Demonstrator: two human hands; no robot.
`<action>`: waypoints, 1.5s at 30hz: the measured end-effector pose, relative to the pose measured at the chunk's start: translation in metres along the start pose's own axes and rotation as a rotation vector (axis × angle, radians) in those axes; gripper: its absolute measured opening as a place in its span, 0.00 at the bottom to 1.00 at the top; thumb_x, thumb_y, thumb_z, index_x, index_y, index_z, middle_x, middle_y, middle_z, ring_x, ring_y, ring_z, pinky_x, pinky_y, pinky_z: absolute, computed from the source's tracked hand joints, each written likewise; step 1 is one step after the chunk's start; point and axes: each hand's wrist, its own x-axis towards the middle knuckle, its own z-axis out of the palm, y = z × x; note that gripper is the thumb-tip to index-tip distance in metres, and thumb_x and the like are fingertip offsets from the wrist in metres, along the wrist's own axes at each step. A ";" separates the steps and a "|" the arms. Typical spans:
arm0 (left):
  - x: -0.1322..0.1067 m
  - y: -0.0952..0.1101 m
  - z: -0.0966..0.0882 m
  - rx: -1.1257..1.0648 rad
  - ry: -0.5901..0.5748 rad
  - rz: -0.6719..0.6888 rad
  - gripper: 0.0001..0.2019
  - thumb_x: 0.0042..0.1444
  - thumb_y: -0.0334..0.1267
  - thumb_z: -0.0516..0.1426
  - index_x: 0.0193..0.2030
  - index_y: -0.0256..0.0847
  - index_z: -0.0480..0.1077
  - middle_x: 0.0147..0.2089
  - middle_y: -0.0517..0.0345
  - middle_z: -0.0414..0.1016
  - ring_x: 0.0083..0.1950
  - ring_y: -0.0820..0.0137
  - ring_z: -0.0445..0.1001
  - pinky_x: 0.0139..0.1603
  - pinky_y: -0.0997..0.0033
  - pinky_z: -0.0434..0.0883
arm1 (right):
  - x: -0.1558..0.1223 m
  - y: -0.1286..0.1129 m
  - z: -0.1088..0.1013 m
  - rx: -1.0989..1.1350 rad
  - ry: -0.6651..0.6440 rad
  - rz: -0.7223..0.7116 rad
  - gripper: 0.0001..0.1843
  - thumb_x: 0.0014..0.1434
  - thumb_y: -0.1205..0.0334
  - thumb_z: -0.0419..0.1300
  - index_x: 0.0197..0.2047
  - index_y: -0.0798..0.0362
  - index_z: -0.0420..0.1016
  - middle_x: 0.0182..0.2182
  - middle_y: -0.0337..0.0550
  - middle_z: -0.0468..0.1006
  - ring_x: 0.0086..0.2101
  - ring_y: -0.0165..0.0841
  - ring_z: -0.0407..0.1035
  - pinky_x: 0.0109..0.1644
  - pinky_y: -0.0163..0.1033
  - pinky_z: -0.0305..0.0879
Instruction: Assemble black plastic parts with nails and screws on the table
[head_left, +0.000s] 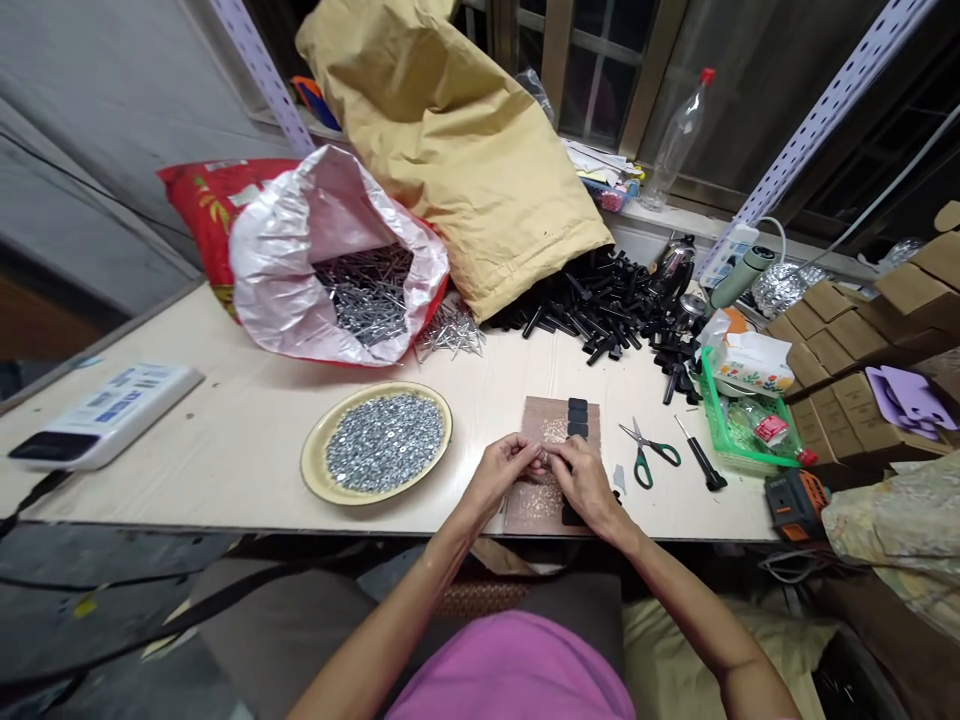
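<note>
My left hand (pixel 514 468) and my right hand (pixel 583 478) meet fingertip to fingertip above a brown board (pixel 536 415) at the table's front edge. Both are closed in a pinch. Whatever lies between the fingers is too small to make out. Along the board's right side runs a column of black rectangular pieces (pixel 577 417), partly covered by my right hand. Left of my hands stands a cream oval dish (pixel 309 468) filled with small silvery washers (pixel 386 440). A small grey flat piece (pixel 619 476) lies just right of my right hand.
Green-handled scissors (pixel 646 455) and a black-handled screwdriver (pixel 703 458) lie to the right, before a green basket (pixel 712 400). Behind are an open sack (pixel 262 250) of metal nails (pixel 367 300), a brown paper bag (pixel 480 150) and heaped black parts (pixel 607 300). A white device (pixel 112 410) sits left.
</note>
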 end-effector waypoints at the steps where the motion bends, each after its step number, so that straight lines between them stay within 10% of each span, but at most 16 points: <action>1: 0.002 -0.002 0.000 -0.010 0.011 -0.004 0.21 0.33 0.50 0.68 0.24 0.36 0.68 0.22 0.62 0.73 0.22 0.77 0.70 0.26 0.76 0.71 | 0.000 0.003 -0.001 -0.003 -0.003 0.010 0.14 0.59 0.71 0.53 0.42 0.51 0.77 0.30 0.41 0.70 0.32 0.31 0.68 0.38 0.35 0.67; 14: -0.007 -0.005 -0.011 0.296 0.262 0.185 0.18 0.44 0.52 0.60 0.31 0.37 0.70 0.24 0.60 0.72 0.23 0.74 0.68 0.22 0.75 0.66 | -0.015 0.044 -0.048 0.235 0.253 0.419 0.15 0.54 0.56 0.55 0.40 0.53 0.79 0.33 0.43 0.77 0.21 0.28 0.65 0.25 0.35 0.64; 18: -0.009 -0.011 -0.016 0.511 0.323 0.303 0.14 0.52 0.47 0.56 0.35 0.38 0.72 0.27 0.59 0.74 0.26 0.71 0.70 0.26 0.72 0.69 | -0.022 0.050 -0.054 0.111 0.317 0.339 0.14 0.55 0.58 0.55 0.39 0.52 0.79 0.32 0.44 0.76 0.26 0.32 0.68 0.30 0.38 0.67; 24: 0.008 -0.029 0.022 1.021 0.032 0.614 0.12 0.59 0.36 0.50 0.40 0.40 0.75 0.36 0.54 0.73 0.37 0.67 0.72 0.38 0.68 0.70 | -0.019 0.045 -0.061 -0.068 0.373 0.171 0.14 0.58 0.60 0.53 0.39 0.52 0.79 0.31 0.45 0.75 0.33 0.35 0.71 0.38 0.40 0.69; 32: 0.034 -0.041 0.060 1.501 -0.139 0.599 0.13 0.60 0.27 0.47 0.36 0.39 0.72 0.39 0.51 0.68 0.42 0.64 0.67 0.37 0.68 0.66 | -0.039 0.044 -0.068 -0.024 0.385 0.211 0.13 0.59 0.60 0.53 0.41 0.51 0.78 0.33 0.44 0.75 0.32 0.34 0.71 0.37 0.39 0.69; 40: 0.040 -0.037 0.059 1.005 -0.070 0.471 0.07 0.55 0.27 0.53 0.27 0.38 0.69 0.32 0.55 0.69 0.35 0.67 0.68 0.38 0.66 0.67 | -0.055 0.047 -0.060 0.075 0.390 0.263 0.12 0.59 0.61 0.54 0.40 0.51 0.78 0.32 0.43 0.75 0.31 0.32 0.70 0.33 0.37 0.68; 45: 0.029 -0.021 0.056 0.128 -0.135 -0.104 0.08 0.48 0.37 0.63 0.26 0.36 0.70 0.22 0.62 0.67 0.21 0.79 0.62 0.21 0.78 0.62 | -0.051 0.028 -0.052 0.115 0.308 0.165 0.12 0.61 0.62 0.54 0.43 0.50 0.77 0.32 0.42 0.75 0.31 0.31 0.70 0.35 0.35 0.69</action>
